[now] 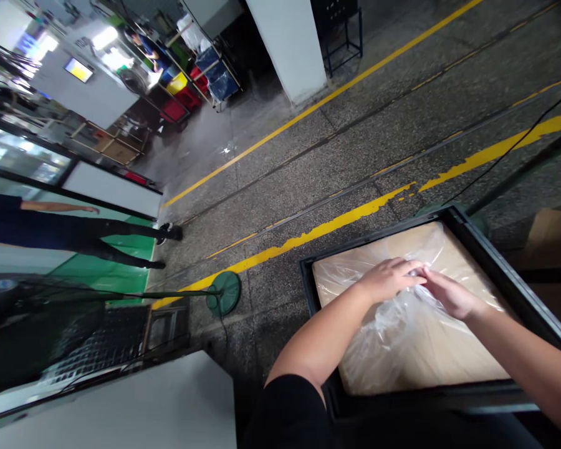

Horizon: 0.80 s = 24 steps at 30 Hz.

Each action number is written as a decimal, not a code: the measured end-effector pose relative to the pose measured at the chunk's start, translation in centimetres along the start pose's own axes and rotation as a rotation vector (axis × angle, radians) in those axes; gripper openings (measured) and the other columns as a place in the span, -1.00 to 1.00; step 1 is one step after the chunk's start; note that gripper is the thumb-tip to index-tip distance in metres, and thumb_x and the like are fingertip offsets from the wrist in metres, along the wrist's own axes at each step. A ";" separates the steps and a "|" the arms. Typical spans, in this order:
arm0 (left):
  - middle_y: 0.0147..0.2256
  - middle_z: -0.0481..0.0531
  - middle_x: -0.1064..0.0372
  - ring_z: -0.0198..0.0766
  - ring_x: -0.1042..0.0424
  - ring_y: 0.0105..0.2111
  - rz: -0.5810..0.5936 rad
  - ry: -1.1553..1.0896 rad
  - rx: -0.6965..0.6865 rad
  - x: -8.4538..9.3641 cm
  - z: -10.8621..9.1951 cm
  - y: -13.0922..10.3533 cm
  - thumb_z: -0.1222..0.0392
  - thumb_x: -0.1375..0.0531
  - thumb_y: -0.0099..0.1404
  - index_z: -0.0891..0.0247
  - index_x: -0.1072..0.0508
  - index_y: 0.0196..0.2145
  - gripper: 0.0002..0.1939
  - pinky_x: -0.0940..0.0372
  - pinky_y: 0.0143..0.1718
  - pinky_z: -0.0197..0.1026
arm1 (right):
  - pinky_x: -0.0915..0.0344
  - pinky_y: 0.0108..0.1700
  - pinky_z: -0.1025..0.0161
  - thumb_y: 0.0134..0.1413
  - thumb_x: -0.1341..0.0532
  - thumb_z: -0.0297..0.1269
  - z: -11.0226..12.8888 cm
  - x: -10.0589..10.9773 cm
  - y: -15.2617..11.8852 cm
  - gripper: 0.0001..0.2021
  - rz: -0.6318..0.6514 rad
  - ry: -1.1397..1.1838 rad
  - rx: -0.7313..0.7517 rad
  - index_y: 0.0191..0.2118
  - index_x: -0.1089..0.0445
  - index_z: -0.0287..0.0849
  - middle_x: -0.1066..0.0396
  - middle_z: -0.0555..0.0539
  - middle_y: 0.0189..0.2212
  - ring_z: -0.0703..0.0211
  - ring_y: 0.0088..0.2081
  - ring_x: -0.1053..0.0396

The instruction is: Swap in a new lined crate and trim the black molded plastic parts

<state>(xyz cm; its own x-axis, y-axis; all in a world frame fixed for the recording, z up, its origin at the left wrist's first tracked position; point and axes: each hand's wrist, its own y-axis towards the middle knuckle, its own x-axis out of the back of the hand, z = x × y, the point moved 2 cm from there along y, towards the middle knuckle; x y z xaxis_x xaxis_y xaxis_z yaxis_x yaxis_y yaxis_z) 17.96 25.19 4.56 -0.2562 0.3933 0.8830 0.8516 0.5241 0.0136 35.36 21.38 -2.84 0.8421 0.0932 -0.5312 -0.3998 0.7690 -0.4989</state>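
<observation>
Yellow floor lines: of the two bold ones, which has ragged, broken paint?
The wider line, nearer the black crate. Its edges are ragged and its paint breaks up; the farther line is narrower, with straighter edges.

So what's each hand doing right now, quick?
Left hand: on the clear, crinkled plastic film, fingers slightly bent; grip unclear.
Right hand: fingertips at the left's, over that film; grip unclear.

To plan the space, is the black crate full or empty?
Crate: not empty; brown material lies inside under clear plastic.
</observation>
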 end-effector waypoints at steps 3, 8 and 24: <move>0.22 0.07 -0.35 -0.07 -0.28 0.21 -0.043 -0.030 0.050 -0.2 0.4 0.0 0.15 -0.01 0.51 0.13 -0.56 0.05 -0.65 -0.11 0.27 0.01 | -0.45 -0.04 0.33 -0.05 -0.47 0.02 -0.6 -0.3 0.0 -0.59 -0.167 0.078 0.035 -0.10 -0.56 -0.06 -0.57 -0.08 -0.05 0.09 -0.02 -0.50; 0.18 0.04 -0.42 -0.12 -0.38 0.15 -0.186 -0.313 0.227 -1.8 0.4 -0.1 0.04 -0.12 0.46 0.08 -0.47 0.15 -0.63 -0.14 0.28 0.00 | -0.49 -0.22 0.30 -0.04 -0.44 -0.04 -1.3 0.3 0.2 -0.66 -0.255 0.084 -0.020 -0.18 -0.55 -0.10 -0.58 -0.10 -0.21 0.10 -0.22 -0.53; -0.24 0.13 -0.48 0.00 -0.33 -0.02 -0.311 -0.275 0.978 -9.3 0.3 -10.5 0.18 -0.19 0.37 0.19 -0.55 -0.42 -0.78 -0.16 0.08 0.03 | -0.24 -0.47 0.35 0.19 -0.34 -0.16 -2.4 6.9 3.5 -0.72 -0.665 -0.442 -0.059 -0.42 -0.43 -0.26 -0.35 0.07 -0.56 0.32 -0.53 -0.28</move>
<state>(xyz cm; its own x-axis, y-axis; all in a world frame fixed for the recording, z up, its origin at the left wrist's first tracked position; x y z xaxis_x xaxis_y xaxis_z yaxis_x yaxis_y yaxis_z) 11.28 16.22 -3.94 -0.5984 0.2306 0.7673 0.0236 0.9623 -0.2709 38.90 23.16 -9.92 0.9712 -0.1216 0.2051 0.2288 0.7176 -0.6578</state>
